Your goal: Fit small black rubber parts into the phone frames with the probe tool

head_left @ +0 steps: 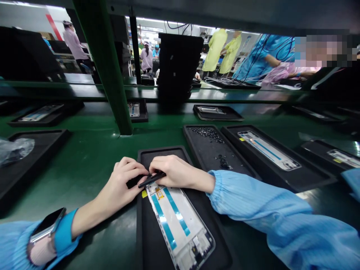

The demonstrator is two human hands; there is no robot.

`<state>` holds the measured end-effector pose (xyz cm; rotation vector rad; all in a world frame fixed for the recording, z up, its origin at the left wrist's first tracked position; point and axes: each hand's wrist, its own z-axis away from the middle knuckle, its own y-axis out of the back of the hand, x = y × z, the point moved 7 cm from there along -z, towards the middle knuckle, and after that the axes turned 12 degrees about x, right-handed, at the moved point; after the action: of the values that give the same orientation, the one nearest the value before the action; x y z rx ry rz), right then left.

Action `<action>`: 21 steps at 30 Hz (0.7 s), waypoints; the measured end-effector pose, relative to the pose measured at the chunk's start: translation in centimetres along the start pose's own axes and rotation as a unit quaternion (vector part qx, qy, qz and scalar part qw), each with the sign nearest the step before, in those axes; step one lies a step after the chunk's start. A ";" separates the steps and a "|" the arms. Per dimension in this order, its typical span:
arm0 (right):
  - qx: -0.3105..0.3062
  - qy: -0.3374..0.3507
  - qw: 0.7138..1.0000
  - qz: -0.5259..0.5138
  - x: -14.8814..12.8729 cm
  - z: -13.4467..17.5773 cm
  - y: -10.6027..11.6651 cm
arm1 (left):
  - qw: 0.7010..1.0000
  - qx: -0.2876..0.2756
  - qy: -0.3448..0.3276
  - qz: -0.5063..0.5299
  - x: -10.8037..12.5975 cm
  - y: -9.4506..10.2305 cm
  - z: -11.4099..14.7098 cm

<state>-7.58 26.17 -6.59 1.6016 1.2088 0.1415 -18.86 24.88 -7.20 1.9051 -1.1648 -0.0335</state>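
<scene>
A silver phone frame [180,221] with two blue strips and a small orange flex cable [159,194] lies at a slant in a black foam tray [149,232]. Over its upper end my right hand [173,170] is closed round a slim black pen-like tool [152,180]. Facing it, my left hand [126,180] is pinched at the frame's top corner; what sits between its fingertips is too small and hidden to make out. A yellow tab [144,194] sticks out at the frame's left edge.
To the right, a black tray [233,161] holds many small dark parts, and another carries a phone frame [270,150]. A plastic bag [17,150] lies in a tray at left. A green post [109,75] rises ahead; behind stand stacked black trays [180,67] and several people.
</scene>
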 end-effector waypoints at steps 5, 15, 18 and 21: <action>-0.002 -0.009 1.000 -0.015 0.5 -0.3 -0.1 | 0.998 -0.007 -0.053 -0.034 0.5 0.0 0.1; -0.004 -0.159 0.973 -0.168 3.2 -1.0 -0.2 | 0.983 -0.043 -0.133 -0.117 1.9 -0.1 -0.1; -0.011 -0.199 0.959 -0.200 3.8 -0.9 -0.5 | 0.981 -0.042 -0.147 -0.122 2.1 -0.1 -0.1; -0.014 -0.225 0.951 -0.211 4.1 -0.8 -0.8 | 0.978 -0.045 -0.153 -0.132 2.2 -0.1 -0.1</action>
<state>-6.60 29.65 -8.73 1.2266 1.1451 -0.4568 -17.54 23.34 -6.36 2.0079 -1.0778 -0.5320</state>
